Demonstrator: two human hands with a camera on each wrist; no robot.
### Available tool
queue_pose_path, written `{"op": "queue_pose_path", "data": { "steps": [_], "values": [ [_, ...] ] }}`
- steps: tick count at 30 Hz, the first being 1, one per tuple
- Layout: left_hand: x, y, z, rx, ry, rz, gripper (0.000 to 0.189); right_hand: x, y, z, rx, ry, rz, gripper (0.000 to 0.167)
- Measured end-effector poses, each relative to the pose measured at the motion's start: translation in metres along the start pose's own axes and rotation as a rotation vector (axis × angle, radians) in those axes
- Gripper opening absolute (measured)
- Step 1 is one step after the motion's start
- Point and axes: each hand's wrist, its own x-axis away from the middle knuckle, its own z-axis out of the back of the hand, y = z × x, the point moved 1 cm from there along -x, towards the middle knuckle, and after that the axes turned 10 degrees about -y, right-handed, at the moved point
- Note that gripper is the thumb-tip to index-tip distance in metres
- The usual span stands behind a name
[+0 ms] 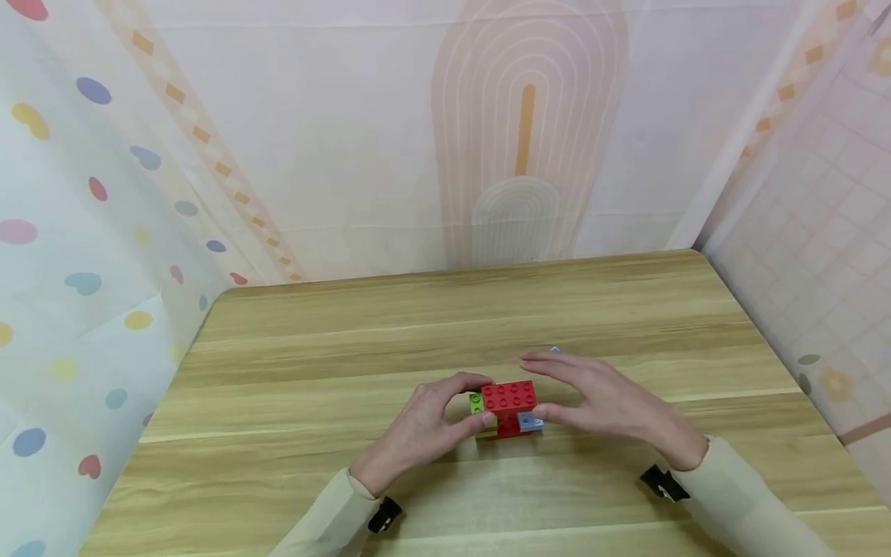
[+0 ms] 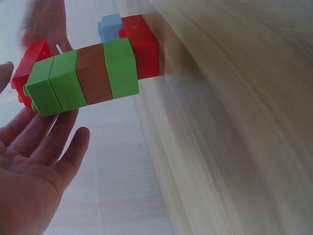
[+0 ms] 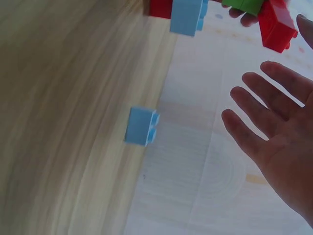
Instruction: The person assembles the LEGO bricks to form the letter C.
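Toy building bricks form a stack between the hands. Its column, seen in the left wrist view, has green bricks [image 2: 67,81] with one brown brick [image 2: 94,73] among them, standing on a red base brick [image 2: 142,46]. On the base's other end sits a light blue brick [image 3: 186,17]. A studded red brick [image 1: 509,396] tops the column and juts rightward over the base. My left hand [image 1: 428,425] pinches the column's upper end between thumb and fingers. Beside the red brick's right end, my right hand [image 1: 599,394] has its fingers spread, holding nothing.
A loose light blue brick [image 3: 139,126] lies on the wooden table [image 1: 313,371], mostly hidden behind the right hand in the head view. Patterned cloth [image 1: 348,139] hangs behind the table and along both sides.
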Motion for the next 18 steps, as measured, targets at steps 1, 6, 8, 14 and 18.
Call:
{"op": "queue_pose_path", "data": {
  "steps": [1,6,8,14,18],
  "values": [
    [0.000,0.000,0.000,0.002,-0.001,0.000,0.049,0.001,0.001,0.000,0.000,-0.002,-0.006,0.062],
    [0.000,0.001,-0.001,0.012,-0.003,-0.009,0.048,0.007,0.009,0.003,-0.002,-0.011,-0.032,0.061],
    [0.000,0.001,-0.001,0.012,-0.002,-0.017,0.046,0.008,0.013,0.004,0.005,-0.013,-0.041,0.062],
    [0.000,0.002,0.000,-0.014,0.010,-0.034,0.040,0.010,0.026,0.009,0.039,-0.013,-0.053,0.063],
    [0.000,0.002,0.000,-0.028,0.009,-0.035,0.037,0.009,0.036,0.011,0.045,-0.018,-0.056,0.063]
  ]
}}
